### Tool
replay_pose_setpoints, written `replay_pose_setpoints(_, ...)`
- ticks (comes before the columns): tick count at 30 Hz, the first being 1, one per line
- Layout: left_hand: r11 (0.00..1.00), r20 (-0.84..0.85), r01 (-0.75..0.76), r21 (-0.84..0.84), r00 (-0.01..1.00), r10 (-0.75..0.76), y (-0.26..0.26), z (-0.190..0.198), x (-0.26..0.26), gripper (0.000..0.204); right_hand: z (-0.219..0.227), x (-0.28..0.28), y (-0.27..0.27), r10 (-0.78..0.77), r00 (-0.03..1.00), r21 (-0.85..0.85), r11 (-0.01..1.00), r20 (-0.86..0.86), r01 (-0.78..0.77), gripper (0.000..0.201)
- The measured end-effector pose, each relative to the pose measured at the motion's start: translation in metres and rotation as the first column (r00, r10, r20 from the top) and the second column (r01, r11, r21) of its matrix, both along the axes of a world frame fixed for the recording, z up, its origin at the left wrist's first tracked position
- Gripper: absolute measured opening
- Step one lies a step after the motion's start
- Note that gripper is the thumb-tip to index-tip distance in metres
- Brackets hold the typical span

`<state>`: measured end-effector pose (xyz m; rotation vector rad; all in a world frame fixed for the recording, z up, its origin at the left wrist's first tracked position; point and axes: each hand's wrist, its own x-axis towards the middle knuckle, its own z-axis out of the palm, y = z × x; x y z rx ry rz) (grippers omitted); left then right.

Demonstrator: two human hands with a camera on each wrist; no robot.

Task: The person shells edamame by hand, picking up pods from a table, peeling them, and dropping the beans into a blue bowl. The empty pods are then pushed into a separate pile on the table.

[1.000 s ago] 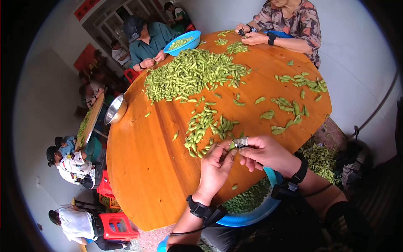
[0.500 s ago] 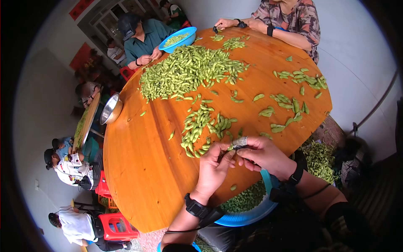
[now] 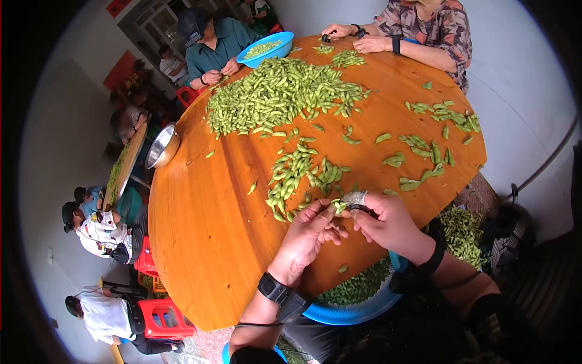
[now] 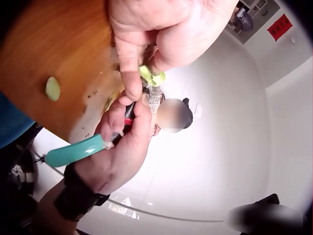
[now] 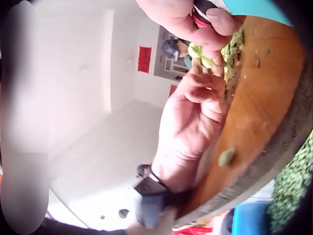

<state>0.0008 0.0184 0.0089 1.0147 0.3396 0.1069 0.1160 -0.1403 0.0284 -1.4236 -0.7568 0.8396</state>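
Both my hands meet over the near edge of the round wooden table (image 3: 206,230). My left hand (image 3: 306,236) pinches a small green bean pod (image 3: 337,207) between thumb and fingertips. My right hand (image 3: 391,225) is curled against the same pod, its thumb tip wrapped in a silvery band (image 3: 354,198). In the left wrist view the pod (image 4: 151,77) sits under my left hand (image 4: 166,29), and my right hand (image 4: 117,147) grips a teal-handled tool (image 4: 73,151). The right wrist view shows my right hand (image 5: 195,19) at the pod (image 5: 201,53) and my left hand (image 5: 188,127) below.
A small heap of pods (image 3: 297,176) lies just beyond my hands, and a big pile (image 3: 282,91) sits farther back. Empty pods (image 3: 424,151) are scattered to the right. A blue basin (image 3: 357,297) of beans sits below the table edge. A steel bowl (image 3: 162,145) and other people ring the table.
My hands stay together at the table edge, shifted slightly up. My left fingers have closed tighter round the pod. The person across the table has moved their hands.
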Motion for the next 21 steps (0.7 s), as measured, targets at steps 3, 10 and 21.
replay_pose_setpoints(3,0.993,0.021,-0.042,-0.106,0.999,0.045,0.003,-0.003,0.001,0.017,0.001,-0.007,-0.001,-0.004,0.98,0.065,0.998,0.201,-0.009,0.02)
replay_pose_setpoints(10,0.988,0.049,-0.067,-0.138,0.996,0.074,0.007,-0.015,-0.004,0.013,-0.004,-0.01,0.003,0.037,0.994,0.016,0.999,0.105,-0.039,0.023)
replay_pose_setpoints(21,0.996,0.032,0.031,-0.089,0.999,-0.029,-0.006,0.005,-0.005,0.027,0.007,-0.005,-0.003,-0.029,0.993,-0.015,1.0,-0.117,0.028,0.019)
